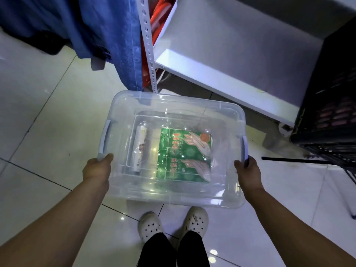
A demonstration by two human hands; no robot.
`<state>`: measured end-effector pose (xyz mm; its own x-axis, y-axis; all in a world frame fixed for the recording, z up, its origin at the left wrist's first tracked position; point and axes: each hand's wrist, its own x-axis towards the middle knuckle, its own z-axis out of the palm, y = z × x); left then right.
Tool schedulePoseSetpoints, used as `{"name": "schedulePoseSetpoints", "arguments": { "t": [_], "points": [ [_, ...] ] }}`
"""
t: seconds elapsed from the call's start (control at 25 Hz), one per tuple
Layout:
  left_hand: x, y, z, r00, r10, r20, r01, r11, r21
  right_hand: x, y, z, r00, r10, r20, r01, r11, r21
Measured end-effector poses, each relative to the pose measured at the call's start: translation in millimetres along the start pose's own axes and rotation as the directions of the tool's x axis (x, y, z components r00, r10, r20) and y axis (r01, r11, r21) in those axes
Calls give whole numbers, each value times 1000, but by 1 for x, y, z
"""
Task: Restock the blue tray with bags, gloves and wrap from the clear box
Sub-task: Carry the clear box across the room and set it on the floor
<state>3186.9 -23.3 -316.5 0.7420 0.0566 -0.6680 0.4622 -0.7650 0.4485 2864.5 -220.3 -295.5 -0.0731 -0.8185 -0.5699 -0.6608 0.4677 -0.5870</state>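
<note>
Hands: left hand grips the near-left corner of the clear box; right hand curls round its right-side latch. The box is carried between them, above the floor.
Contents: green glove packs lie flat, ahead of the right hand; wrap roll sits beside them, nearer the left hand. Bags not made out.
Blue tray: not in view.
Risk, tilt: both grips sit at the near end, so the far end may dip and loose contents slide away.
Risk, latch: it may pop under load.
Risk, clearance: black crate ahead of the right hand could clip a corner.

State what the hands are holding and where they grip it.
Both hold the clear box by its short ends: left hand at the near-left corner, right hand at the right latch.
</note>
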Motion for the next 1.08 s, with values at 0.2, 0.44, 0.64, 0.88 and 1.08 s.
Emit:
{"name": "schedulePoseSetpoints", "arguments": {
  "t": [0.2,0.44,0.64,0.88,1.08],
  "points": [
    [-80,50,-39,998,60,-17,-61,995,-78,-51,-50,-79,1000,29,-12,-27,991,133],
    [-162,144,-59,972,235,17,-231,966,-119,-91,-101,-164,991,100,-88,-74,963,261],
    [-171,221,-41,927,361,99,-365,930,32,-92,-115,-181,971,167,-173,-93,924,372],
    [-159,302,-3,762,532,369,-625,753,205,-79,-114,-163,902,319,-291,-163,875,456],
    [-148,316,-1,719,512,470,-656,723,216,-78,-123,-142,806,441,-395,-253,859,444]
  ]
}}
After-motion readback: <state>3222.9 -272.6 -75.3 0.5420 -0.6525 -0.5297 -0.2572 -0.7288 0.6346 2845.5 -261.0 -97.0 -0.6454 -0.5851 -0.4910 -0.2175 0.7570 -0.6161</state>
